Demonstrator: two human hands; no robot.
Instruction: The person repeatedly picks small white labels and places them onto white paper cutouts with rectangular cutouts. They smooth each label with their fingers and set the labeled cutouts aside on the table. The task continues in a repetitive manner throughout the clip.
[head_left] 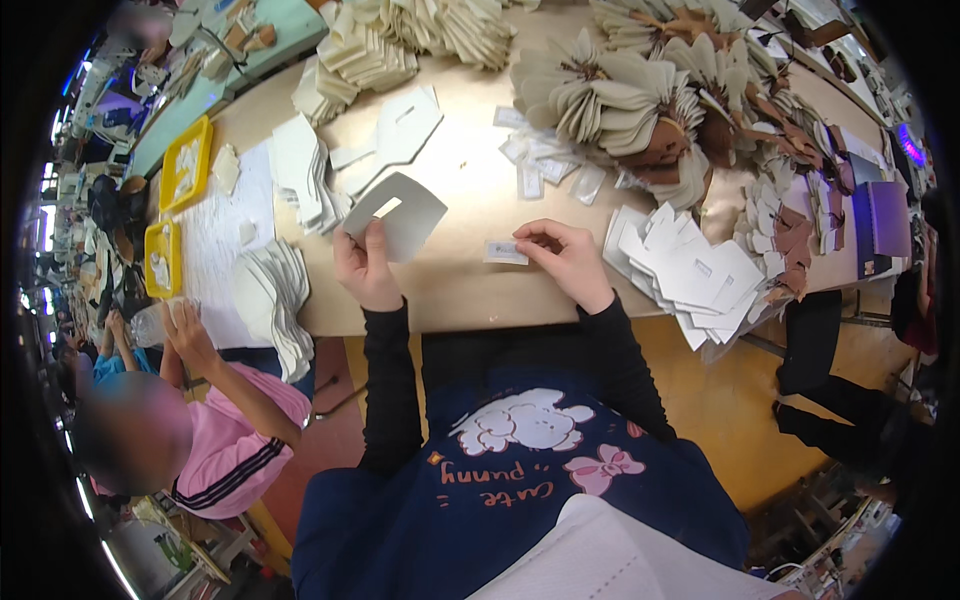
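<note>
My left hand [370, 265] is closed on a grey-white cut panel [412, 222] with a small rectangular window, held tilted above the table. My right hand [562, 258] pinches the edge of a small clear label piece [505, 252] with a printed patch, low over the tabletop. Beyond that hand lies a loose heap of similar clear labels [545, 160]. To its right, a fanned pile of white panels [690, 270] shows label pieces in the windows of some. Left of my left hand stand stacks of white panels [300, 175].
Large bundles of beige and brown pieces [620, 100] cover the table's far right. More beige stacks [420, 40] lie at the back. Two yellow trays [187, 165] stand at the left. A co-worker in a pink shirt [240, 440] sits close on my left, handling a clear bag [150, 325].
</note>
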